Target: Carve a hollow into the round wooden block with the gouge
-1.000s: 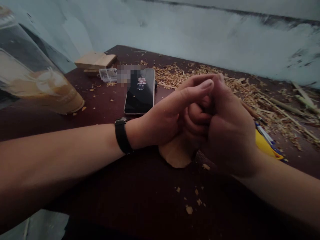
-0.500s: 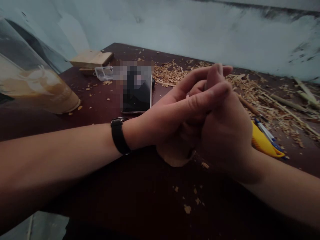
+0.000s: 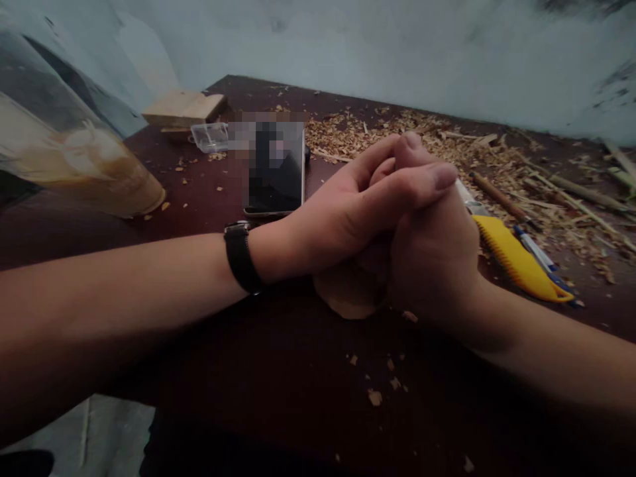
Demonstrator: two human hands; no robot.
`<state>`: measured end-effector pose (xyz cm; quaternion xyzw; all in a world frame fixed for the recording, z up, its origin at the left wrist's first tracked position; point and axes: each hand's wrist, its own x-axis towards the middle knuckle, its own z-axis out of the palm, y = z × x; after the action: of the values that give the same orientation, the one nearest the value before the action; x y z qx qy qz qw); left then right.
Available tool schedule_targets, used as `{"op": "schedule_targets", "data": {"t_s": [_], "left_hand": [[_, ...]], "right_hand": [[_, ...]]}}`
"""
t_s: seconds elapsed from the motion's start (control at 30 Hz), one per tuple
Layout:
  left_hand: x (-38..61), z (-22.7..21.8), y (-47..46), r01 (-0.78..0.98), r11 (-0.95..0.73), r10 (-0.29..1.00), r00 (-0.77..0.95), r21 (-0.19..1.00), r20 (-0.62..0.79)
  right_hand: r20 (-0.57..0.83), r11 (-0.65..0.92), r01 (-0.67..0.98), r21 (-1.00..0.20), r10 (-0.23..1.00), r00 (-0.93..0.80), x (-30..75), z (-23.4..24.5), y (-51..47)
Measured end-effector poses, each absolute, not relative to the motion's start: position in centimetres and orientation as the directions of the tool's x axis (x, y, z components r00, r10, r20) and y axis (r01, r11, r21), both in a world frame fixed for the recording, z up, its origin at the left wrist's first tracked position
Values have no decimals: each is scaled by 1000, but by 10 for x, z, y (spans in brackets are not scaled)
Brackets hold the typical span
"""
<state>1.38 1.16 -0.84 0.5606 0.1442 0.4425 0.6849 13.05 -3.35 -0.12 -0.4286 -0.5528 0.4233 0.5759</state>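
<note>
My left hand (image 3: 348, 212), with a black watch (image 3: 242, 257) on its wrist, is wrapped over my right hand (image 3: 437, 258); its fingers press across the right knuckles. The right hand is curled shut under it. A pale rounded wooden piece (image 3: 348, 295) shows beneath both hands on the dark table (image 3: 278, 371). Whether either hand grips it is hidden. A yellow utility knife (image 3: 517, 258) lies just right of my right hand.
A phone (image 3: 278, 172) lies behind my left wrist. Far left stand a clear container with brown contents (image 3: 79, 165), a small clear plastic box (image 3: 209, 136) and a wooden block (image 3: 183, 109). Wood shavings and sticks (image 3: 497, 159) cover the back right, with a pen (image 3: 536, 250).
My left fingers have moved from pointing over the right fist to closing down across it. Both hands shifted slightly left, baring more of the yellow knife.
</note>
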Motion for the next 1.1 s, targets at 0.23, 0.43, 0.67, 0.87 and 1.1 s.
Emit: {"op": "schedule_targets", "data": {"t_s": [0.23,0.43,0.67,0.87,1.1], "left_hand": [[14,-10,17,-419,167,638,736,893,226],[19,-14,15,-566,305,660,705,766,259],[13,-5,11,-534,252,703,674,807,227],[15,5,4,-579,208,722,635,788,275],[12,-1,3,-552,291,746,643,782,176]], "right_hand": [[167,170,-184,-968,986,27,128,-5,-37],[30,9,-513,-858,999,-33,134,22,-30],[27,12,-417,-909,999,-31,132,23,-31],[41,45,-291,-956,999,22,129,21,-29],[-114,-46,-409,-911,983,143,130,40,-26]]}}
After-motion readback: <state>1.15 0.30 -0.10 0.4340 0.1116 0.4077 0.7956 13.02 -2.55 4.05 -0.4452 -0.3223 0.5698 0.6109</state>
